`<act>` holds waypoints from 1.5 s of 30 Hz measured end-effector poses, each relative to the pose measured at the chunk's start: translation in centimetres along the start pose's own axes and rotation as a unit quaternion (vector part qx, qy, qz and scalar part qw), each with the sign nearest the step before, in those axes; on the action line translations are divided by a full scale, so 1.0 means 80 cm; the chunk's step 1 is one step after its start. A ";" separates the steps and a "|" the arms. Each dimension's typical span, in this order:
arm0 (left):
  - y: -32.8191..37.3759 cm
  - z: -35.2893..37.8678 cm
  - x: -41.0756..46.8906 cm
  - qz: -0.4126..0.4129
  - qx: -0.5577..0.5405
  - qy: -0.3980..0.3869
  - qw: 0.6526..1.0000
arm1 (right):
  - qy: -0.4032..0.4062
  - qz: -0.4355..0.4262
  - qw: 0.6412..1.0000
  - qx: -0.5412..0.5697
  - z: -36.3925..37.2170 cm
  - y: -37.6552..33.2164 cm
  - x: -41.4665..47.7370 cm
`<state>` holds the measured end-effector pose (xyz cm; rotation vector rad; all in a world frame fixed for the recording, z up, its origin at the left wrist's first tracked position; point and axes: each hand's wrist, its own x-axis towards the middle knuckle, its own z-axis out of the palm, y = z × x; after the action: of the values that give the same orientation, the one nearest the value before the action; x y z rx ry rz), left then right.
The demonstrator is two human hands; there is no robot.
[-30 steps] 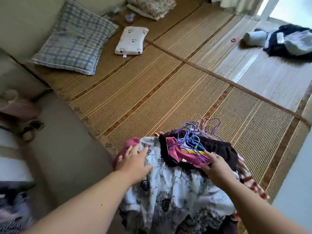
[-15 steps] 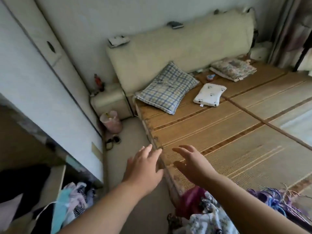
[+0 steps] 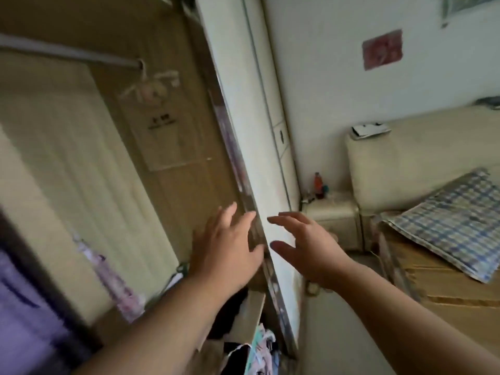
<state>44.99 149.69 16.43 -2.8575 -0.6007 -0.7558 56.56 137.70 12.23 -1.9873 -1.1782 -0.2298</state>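
2 empty hands hover with fingers loosely spread: the left hand (image 3: 227, 253) before the open wardrobe (image 3: 162, 169), the right hand (image 3: 305, 247) over the sliding door (image 3: 243, 104). It looks stiff, smooth and fairly heavy; its upright edge between them seems the best hold.

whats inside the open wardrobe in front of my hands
Inside the wardrobe: a rail with a small pale ornament hanging from it, a long cream cloth, and crumpled clothes at the bottom. The white door and the left hand cover the rest.
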 end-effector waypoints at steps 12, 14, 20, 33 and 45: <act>-0.086 -0.162 0.048 -0.160 0.160 0.220 0.949 | -0.053 -0.259 0.947 0.182 0.021 -0.147 0.217; -0.087 -0.186 0.049 -0.187 0.189 0.253 0.930 | -0.084 -0.298 0.930 0.200 0.030 -0.167 0.244; -0.082 -0.255 0.059 -0.145 0.376 0.286 0.869 | -0.149 -0.380 0.882 0.236 0.052 -0.227 0.305; -0.112 -0.330 0.089 -0.298 0.427 0.441 0.731 | -0.254 -0.342 0.817 0.387 0.095 -0.434 0.387; -0.114 -0.327 0.091 -0.316 0.486 0.418 0.699 | -0.365 -0.245 0.798 0.412 0.111 -0.503 0.424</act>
<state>35.38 154.83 42.88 -1.1169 -1.2859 -1.1901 40.87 176.35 45.51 -0.9445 -1.8471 0.7631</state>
